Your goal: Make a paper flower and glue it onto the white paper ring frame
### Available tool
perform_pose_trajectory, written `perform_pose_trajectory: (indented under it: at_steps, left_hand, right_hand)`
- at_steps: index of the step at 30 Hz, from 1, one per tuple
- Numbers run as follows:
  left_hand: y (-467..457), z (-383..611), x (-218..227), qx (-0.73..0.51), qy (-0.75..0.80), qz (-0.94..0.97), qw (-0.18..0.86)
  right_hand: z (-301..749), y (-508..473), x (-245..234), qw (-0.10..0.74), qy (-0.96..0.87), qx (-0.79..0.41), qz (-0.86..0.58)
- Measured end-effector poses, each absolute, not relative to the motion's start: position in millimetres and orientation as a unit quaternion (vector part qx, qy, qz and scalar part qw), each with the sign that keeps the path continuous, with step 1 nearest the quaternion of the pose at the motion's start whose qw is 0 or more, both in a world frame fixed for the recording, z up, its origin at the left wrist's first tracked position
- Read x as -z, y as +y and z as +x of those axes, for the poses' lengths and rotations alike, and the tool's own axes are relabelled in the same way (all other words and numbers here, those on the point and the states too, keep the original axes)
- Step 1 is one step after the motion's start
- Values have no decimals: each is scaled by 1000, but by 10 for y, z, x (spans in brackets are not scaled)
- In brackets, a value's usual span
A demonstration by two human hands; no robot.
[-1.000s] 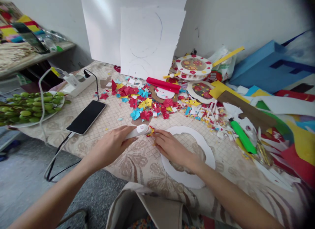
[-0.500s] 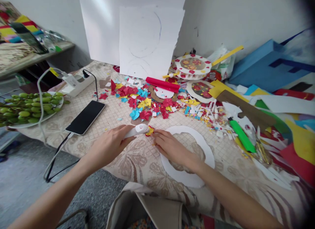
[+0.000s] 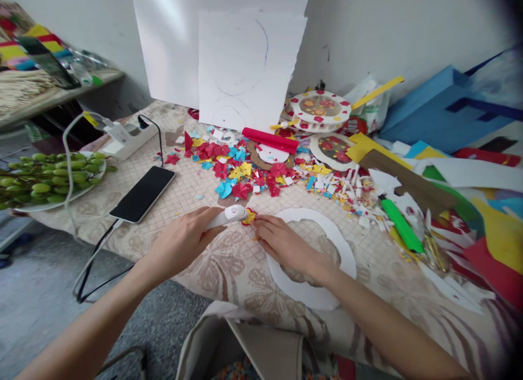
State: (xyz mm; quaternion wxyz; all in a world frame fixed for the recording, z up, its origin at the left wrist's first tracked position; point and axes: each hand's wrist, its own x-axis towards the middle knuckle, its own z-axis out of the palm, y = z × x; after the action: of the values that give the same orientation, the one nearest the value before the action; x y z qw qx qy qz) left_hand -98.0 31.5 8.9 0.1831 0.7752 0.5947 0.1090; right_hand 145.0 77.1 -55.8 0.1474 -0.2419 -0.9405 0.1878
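We are observing the left hand (image 3: 182,241) closing firmly around a white handheld tool (image 3: 233,212), whose rounded head is meeting a red-and-yellow paper flower (image 3: 249,217). The flower is sitting between both hands, just left of a white paper ring (image 3: 348,260). The right hand (image 3: 288,248) is reaching over that ring, its fingertips touching the flower's edge; whether they are pinching it, we cannot tell. We are judging the step in hand as working the tool on the flower, and the next move as calling for steady fingers and careful alignment. Regarding containers, we are noting a plate (image 3: 44,207) bearing green grapes (image 3: 44,184). A plastic bag (image 3: 379,108) is standing behind the paper scraps (image 3: 241,173); its contents are not showing clearly.
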Motion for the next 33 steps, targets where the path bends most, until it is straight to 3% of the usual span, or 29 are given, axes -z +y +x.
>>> perform_pose_trajectory:
  at_steps: [9,19,33]
  left_hand:
    - [214,-1136,-13,-147,632,730,214]
    - [109,-1270,99,-205,652,679,269]
    - [77,-1440,129,-263,674,642,254]
  right_hand:
    - [1411,910,486,221,-909,-183,-301]
    - [1194,1109,592,115,-959,26,-258]
    - [1164,1100,601,104,-968,97,-206]
